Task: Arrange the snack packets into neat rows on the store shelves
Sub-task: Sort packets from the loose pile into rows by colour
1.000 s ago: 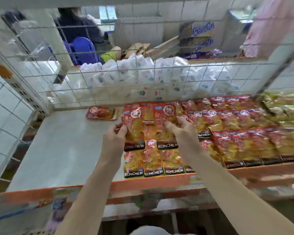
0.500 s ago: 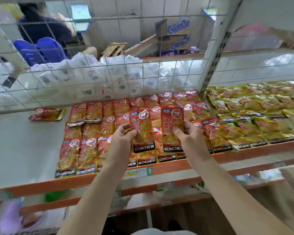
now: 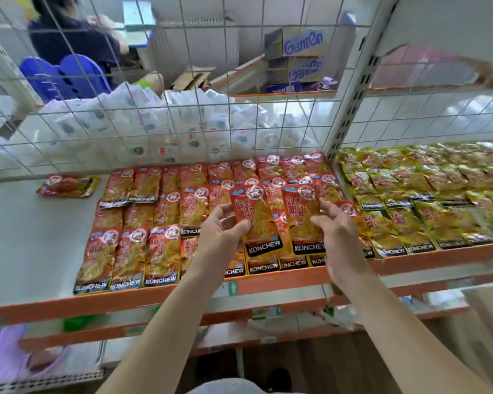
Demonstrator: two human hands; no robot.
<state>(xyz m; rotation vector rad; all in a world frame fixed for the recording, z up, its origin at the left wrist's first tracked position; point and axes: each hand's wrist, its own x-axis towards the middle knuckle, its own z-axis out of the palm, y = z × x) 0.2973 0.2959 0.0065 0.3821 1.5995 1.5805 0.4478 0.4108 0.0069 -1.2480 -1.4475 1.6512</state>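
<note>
Two red KONCHEW packets lifted, rest in rows
Left packet (image 3: 258,223) tilts toward 11, right packet (image 3: 303,220) pretty much upright, both above the red rows (image 3: 143,223) lying flat on the shelf (image 3: 26,237); a stray (image 3: 67,186) lies sideways at 10, yellow rows (image 3: 410,200) at 3.

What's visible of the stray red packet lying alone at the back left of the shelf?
The stray packet is a glossy red pouch with yellow at its right end and a round white logo near its left end; print is blurred. It lies flat and sideways on the grey shelf, near the wire mesh, just left of the red rows; whether it touches them is unclear. Neither the left hand nor the right hand touches it.
</note>
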